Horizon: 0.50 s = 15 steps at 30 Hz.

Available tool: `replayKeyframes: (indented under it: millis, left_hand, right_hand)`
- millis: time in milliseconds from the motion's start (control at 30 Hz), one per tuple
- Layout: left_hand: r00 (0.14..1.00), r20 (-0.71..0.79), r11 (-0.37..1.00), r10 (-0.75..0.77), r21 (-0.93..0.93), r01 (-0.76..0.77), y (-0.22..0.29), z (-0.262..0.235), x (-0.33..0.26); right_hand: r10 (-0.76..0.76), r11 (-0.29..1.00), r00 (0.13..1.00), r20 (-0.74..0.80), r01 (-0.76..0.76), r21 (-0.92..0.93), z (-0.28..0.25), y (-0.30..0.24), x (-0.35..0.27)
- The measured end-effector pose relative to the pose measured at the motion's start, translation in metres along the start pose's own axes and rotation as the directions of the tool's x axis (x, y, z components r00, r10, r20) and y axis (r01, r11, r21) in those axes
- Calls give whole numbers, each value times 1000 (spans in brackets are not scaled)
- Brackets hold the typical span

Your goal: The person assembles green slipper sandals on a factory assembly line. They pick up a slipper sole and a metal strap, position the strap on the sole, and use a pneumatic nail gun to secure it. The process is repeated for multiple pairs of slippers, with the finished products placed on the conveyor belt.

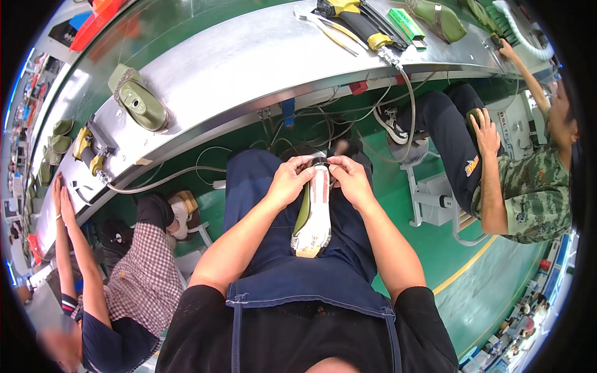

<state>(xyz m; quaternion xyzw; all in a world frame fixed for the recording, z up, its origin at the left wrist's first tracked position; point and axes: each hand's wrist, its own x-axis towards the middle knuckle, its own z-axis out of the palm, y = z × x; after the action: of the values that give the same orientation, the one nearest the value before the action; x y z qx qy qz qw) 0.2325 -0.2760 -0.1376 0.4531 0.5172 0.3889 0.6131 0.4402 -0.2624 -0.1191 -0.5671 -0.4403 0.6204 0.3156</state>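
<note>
Metal bench [217, 74], green box [407, 25]; fingers [302, 163] on shoe last [319, 211].

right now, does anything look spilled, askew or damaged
Nothing stands out. The left hand and right hand hold the green shoe last; pliers lie beside a yellow-and-black pneumatic gun on the metal bench. No spill or breakage shows; anything farther off is too small to judge.

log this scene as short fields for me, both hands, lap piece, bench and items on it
left hand: fingers at the left of a narrow black strip
right hand: fingers at its right
lap: green-and-white shoe-shaped piece, toward the lower edge from the strip
bench: long silver metal bench
bench left: glossy green shoe-shaped form
bench top: yellow-handled pliers beside yellow-and-black tool
</note>
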Motion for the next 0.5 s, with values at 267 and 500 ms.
replayKeyframes:
  millis: [267,500]
  left_hand:
    - [994,-21,944,103,317,-91,12,1,-10]
    - [988,-3,910,157,389,-143,9,0,-12]
  right_hand:
    - [-295,898,955,-42,262,-354,4,-2,-5]
    - [-353,807,935,-19,294,-512,6,-19,-19]
